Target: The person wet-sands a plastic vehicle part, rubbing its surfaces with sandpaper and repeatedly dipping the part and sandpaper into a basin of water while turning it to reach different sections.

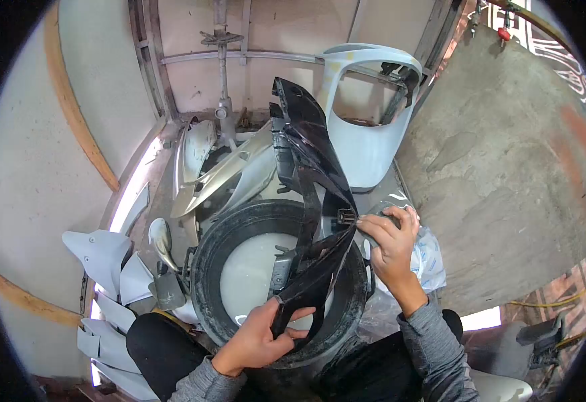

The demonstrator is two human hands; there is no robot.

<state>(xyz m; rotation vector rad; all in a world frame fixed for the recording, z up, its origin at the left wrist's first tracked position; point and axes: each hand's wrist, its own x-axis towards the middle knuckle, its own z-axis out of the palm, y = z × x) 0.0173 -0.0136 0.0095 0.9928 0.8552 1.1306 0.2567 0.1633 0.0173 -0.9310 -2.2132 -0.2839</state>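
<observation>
A long, glossy black plastic motorbike fairing panel (314,144) stands tilted over a black tub (206,268) of milky water. Its lower end is gripped by my left hand (263,340), with the thumb and fingers closed around the narrow edge. My right hand (393,248) is at the panel's right edge, about halfway up, its fingers curled over a dark grey pad (370,231). The pad is mostly covered by the fingers, and I cannot tell whether it presses on the panel.
Behind stands a pale blue fairing shell (353,151). Silver-beige panels (229,167) lie back left, and several light grey panels (102,254) lie at the left. A clear plastic bag (430,258) is right of the tub. A concrete slab (500,174) fills the right side.
</observation>
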